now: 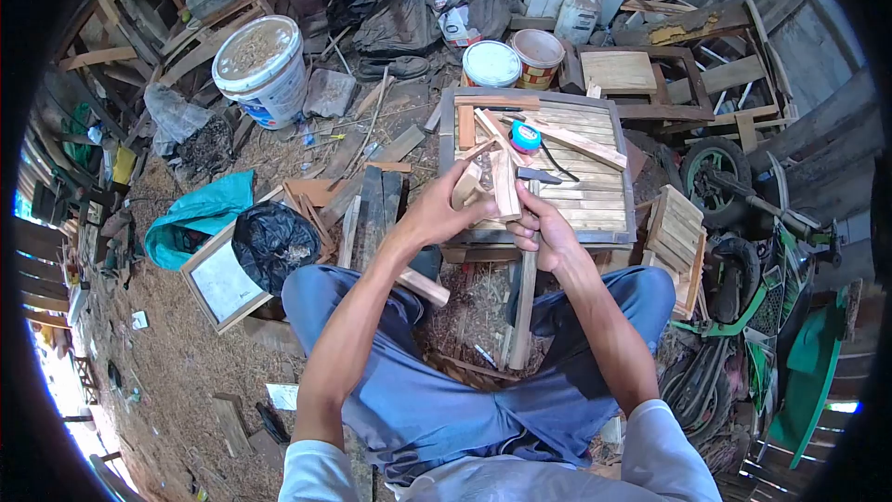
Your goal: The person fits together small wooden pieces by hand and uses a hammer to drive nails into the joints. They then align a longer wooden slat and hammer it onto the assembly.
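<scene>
My left hand (441,203) is wrapped around a small assembly of wooden pieces (505,188), raised above the near part of a slatted wooden table (595,200). My right hand (548,231) is closed around the wooden handle of a hammer (523,316). Its dark head sticks up past my fingers, close to the wooden pieces, and the handle runs down between my knees. On the slats beyond lie a blue tape measure (526,136) and several wood strips (583,145).
A white bucket (259,58) stands at the back left. Two smaller tubs, one a white-lidded tub (491,65), sit behind the table. Wood scraps and sawdust cover the ground. A black plastic bag (276,246) lies left, and a green motorbike (748,302) stands right.
</scene>
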`<action>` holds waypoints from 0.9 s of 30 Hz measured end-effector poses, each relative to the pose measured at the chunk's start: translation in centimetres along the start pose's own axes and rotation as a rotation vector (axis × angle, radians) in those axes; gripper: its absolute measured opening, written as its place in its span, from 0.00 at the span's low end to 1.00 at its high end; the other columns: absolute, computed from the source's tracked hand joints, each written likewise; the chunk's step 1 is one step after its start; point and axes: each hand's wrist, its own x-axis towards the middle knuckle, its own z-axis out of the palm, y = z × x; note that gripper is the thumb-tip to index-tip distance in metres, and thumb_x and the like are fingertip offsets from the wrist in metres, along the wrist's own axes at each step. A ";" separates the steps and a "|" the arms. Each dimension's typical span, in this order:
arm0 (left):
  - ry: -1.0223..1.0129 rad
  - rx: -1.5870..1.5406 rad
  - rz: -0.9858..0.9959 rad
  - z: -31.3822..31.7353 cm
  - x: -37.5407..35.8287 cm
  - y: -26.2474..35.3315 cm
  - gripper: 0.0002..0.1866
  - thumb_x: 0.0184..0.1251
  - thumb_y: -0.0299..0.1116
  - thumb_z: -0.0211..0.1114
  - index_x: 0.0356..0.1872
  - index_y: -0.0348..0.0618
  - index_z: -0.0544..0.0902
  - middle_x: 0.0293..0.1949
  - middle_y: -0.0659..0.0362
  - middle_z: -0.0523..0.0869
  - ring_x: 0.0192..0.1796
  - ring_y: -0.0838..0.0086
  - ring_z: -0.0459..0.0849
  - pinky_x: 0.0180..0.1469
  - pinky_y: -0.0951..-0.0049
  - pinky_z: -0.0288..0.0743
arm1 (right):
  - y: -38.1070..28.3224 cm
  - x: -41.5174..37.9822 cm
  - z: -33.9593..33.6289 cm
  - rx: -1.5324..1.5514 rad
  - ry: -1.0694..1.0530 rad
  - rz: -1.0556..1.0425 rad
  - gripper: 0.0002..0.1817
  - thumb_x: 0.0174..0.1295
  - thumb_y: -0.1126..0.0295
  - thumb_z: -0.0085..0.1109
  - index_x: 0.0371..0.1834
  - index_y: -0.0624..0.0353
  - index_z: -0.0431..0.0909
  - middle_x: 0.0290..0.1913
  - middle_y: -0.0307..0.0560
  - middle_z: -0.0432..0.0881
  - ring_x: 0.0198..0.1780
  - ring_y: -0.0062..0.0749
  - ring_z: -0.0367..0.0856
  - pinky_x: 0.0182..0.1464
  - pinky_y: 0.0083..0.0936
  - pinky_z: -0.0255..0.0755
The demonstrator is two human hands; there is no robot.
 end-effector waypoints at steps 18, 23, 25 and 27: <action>0.159 -0.190 0.085 0.6 1.0 0.0 0.19 0.60 0.32 0.76 0.51 0.42 0.82 0.43 0.62 0.87 0.46 0.81 0.82 0.51 0.74 0.76 | -0.3 -0.3 0.1 -0.797 0.317 -0.424 0.19 0.63 0.55 0.68 0.43 0.63 0.84 0.36 0.45 0.86 0.37 0.25 0.80 0.45 0.26 0.73; 0.193 -0.313 0.225 0.4 1.4 -0.4 0.20 0.61 0.33 0.75 0.52 0.42 0.81 0.44 0.62 0.85 0.48 0.81 0.80 0.52 0.74 0.76 | -0.9 -1.8 2.2 -0.670 0.185 -0.346 0.22 0.61 0.55 0.70 0.46 0.65 0.84 0.35 0.45 0.86 0.38 0.23 0.82 0.41 0.25 0.74; 0.173 -0.345 0.204 0.3 1.5 -0.6 0.20 0.61 0.35 0.75 0.52 0.42 0.81 0.43 0.63 0.86 0.48 0.80 0.82 0.52 0.74 0.75 | -1.0 -2.0 2.5 -0.691 0.175 -0.339 0.23 0.59 0.55 0.71 0.46 0.66 0.84 0.35 0.45 0.86 0.38 0.23 0.82 0.40 0.25 0.75; 0.166 -0.284 0.178 0.0 1.4 -0.5 0.20 0.61 0.36 0.75 0.52 0.42 0.81 0.43 0.63 0.86 0.48 0.79 0.81 0.53 0.73 0.75 | -1.1 -1.8 2.4 -0.790 0.195 -0.366 0.24 0.59 0.54 0.72 0.45 0.66 0.85 0.35 0.45 0.86 0.37 0.23 0.82 0.39 0.24 0.75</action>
